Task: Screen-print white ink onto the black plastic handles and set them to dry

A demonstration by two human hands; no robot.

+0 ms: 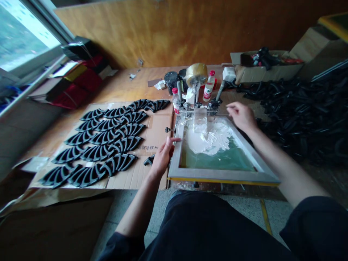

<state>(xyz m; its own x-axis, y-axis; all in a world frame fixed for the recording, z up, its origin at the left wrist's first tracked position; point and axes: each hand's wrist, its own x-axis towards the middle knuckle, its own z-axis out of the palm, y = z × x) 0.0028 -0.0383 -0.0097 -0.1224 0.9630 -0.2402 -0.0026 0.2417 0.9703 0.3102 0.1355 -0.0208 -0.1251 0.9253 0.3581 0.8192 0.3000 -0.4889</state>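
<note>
A screen-printing frame [217, 174] lies in front of me, with white paste [214, 139] spread over its green mesh [201, 161]. A flat squeegee blade [200, 119] stands in the paste, on the clamp assembly at the back. My left hand [162, 156] is at the frame's left edge with its index finger stretched over it; its other fingers are partly hidden. Close to that wrist, a single black curved part [149, 160] lies on cardboard. My right hand [242, 115] hovers by the frame's back right corner, fingers curled together; what they hold, if anything, is hidden.
Rows of black curved parts [95, 152] cover a cardboard sheet [156, 127] on the left. Behind the frame are a tape roll [196, 74], red-capped bottles [208, 87] and a black tub [171, 81]. A dark heap of parts [301, 116] and an open carton [269, 74] are at right.
</note>
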